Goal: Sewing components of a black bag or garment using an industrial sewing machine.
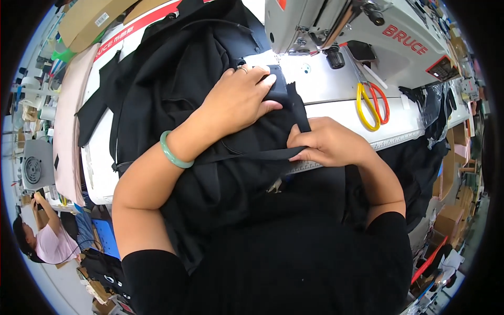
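Observation:
A large piece of black fabric (pixel 173 89) lies spread over the white sewing table (pixel 346 113) and hangs into my lap. My left hand (pixel 239 100), with a green bangle (pixel 173 152) on its wrist and a ring on one finger, presses flat on a folded dark patch of the fabric just in front of the sewing machine (pixel 325 26). My right hand (pixel 323 142) pinches a narrow black strip of the fabric's edge at the table's front edge. The needle area is partly hidden by the machine's head.
Scissors with yellow and red handles (pixel 371 102) lie on the table right of my hands. A pale pink cloth (pixel 65 131) drapes at the table's left side. Cardboard boxes sit at the far left top. Another person in a pink shirt (pixel 50 239) works at lower left.

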{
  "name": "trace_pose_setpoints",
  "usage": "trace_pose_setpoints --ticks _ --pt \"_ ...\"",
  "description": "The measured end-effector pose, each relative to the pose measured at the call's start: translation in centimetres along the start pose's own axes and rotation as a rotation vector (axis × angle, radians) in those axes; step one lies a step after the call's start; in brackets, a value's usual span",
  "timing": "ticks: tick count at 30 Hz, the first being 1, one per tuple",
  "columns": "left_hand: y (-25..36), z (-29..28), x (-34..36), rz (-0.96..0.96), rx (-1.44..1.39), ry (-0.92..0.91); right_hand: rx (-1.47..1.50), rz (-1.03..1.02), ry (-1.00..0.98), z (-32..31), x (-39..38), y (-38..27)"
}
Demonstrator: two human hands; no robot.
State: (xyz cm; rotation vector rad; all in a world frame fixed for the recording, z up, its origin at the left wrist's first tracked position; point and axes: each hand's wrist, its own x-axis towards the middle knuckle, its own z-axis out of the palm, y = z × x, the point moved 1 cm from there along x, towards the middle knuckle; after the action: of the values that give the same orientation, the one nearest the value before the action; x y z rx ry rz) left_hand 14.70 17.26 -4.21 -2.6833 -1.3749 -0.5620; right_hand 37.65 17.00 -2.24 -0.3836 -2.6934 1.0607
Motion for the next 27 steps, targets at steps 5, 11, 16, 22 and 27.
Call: trace_pose_setpoints --ticks 5,11,16,22,27 --pt "0.2 -1.3 -0.2 0.029 -0.124 -0.161 -0.518 -0.033 0.177 -1.4 1.1 -0.9" --pt "1.1 -1.4 -1.3 0.101 -0.067 -0.139 -0.842 -0.252 0.344 -2.0 3.4 0.5" --pt "2.0 -1.2 -1.4 0.109 -0.018 -0.099 -0.762 -0.298 0.458 -1.3 3.2 2.4" --pt "2.6 -1.6 -1.4 0.043 -0.028 -0.138 -0.638 -0.148 0.299 -0.6 2.7 2.2" --pt "3.3 -1.6 -1.5 0.008 0.037 -0.14 -0.606 0.006 0.318 -1.0 2.2 2.4"
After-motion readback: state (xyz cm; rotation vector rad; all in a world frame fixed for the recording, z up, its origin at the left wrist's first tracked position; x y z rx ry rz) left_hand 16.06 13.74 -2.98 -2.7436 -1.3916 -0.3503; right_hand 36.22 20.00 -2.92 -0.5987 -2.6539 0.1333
